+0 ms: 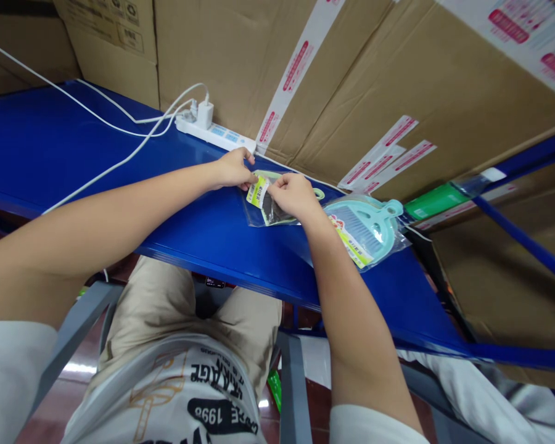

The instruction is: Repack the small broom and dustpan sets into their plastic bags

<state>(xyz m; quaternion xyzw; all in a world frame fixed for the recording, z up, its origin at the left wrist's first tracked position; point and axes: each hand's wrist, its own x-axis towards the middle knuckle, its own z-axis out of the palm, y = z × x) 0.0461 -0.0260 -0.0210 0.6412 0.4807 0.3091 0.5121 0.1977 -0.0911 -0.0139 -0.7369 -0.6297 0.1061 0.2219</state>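
My left hand (234,169) and my right hand (293,197) meet over a clear plastic bag (254,213) lying on the blue table. Fingers of both hands pinch the bag near its yellow-and-white paper label (258,191). Inside the bag is a dark bristled item (271,208), partly hidden by my right hand, with a pale green loop (319,194) showing past those fingers. Just right of my right wrist lies a mint-green dustpan (363,228) in its own clear wrapper, with a yellow label.
The blue metal table (120,228) has a white power strip (213,132) with a plugged-in charger and white cables at the back. Large cardboard boxes with taped seams stand behind it. A green-and-blue broom handle (437,200) lies at the right. My knees are below the table edge.
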